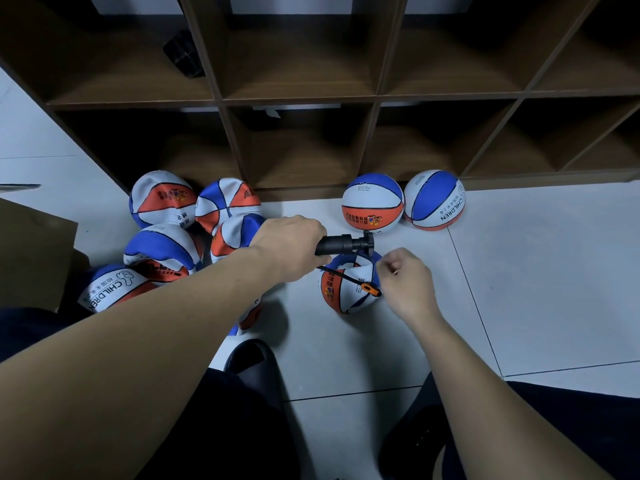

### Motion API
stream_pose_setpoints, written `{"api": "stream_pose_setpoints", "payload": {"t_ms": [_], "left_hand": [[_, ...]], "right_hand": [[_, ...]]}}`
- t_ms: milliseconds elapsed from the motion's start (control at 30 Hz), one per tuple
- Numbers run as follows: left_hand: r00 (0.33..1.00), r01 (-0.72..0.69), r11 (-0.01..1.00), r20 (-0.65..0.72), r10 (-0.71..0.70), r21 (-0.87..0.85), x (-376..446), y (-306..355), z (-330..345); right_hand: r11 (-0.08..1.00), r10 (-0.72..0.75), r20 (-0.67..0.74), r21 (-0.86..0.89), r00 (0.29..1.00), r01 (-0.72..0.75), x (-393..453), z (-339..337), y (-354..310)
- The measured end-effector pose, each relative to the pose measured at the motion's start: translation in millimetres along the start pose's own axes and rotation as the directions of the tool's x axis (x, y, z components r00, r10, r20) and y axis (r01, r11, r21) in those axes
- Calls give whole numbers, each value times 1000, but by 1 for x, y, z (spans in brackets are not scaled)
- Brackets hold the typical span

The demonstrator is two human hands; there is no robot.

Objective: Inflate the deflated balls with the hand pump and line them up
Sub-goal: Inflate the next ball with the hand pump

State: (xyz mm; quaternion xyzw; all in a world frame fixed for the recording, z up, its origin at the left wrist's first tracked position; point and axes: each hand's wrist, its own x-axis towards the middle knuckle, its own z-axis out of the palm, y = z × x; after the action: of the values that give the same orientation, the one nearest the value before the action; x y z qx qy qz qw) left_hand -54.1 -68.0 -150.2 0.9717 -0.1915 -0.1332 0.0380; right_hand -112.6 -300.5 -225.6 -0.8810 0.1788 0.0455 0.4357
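On the tiled floor point(519, 289), seen from the head camera, two inflated balls stand side by side against the foot of the wooden shelf unit point(304, 95): the first round ball point(372, 206) and the second round ball point(435, 199) just to its right, touching or nearly so. That looks like the start of the line. Between the hands lies the slack ball point(346, 289), dented and creased. The left hand point(287, 247) grips the black hand pump point(346, 244), its fingers wrapped round the handle end, the barrel hanging just above this ball. The right hand point(405, 275) has its fingers curled and pinched near the orange hose tip point(372, 291) at the ball's right side; whether the needle is seated I cannot tell. To the left, a heap of deflated balls point(180, 233) waits, at least six, one partly hidden under the left forearm. By my judgement two are done, a third is being connected, and most remain.
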Motion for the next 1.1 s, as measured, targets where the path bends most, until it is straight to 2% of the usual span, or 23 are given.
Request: {"api": "stream_pose_setpoints", "payload": {"t_ms": [167,433,633,800,967,1100], "left_hand": [[1000,7,1000,1,-7,2,1,-1,3],[994,86,995,70,-83,-55,3,-12,19],[984,172,975,60,-165,-139,6,-14,46],[988,150,955,74,-135,-256,12,-6,65],[965,241,842,208,-158,-482,17,-3,73],[957,277,785,234,-172,-553,20,-1,81]], "right_hand": [[954,-94,57,-282,994,107,-12,25,31],[839,-305,30,-465,952,283,-10,39,46],[860,-390,9,-354,921,368,-8,47,37],[807,-425,55,-428,904,406,-1,54,35],[794,-454,80,-416,888,443,-2,54,36],[813,-457,38,-386,889,435,-4,52,35]]}}
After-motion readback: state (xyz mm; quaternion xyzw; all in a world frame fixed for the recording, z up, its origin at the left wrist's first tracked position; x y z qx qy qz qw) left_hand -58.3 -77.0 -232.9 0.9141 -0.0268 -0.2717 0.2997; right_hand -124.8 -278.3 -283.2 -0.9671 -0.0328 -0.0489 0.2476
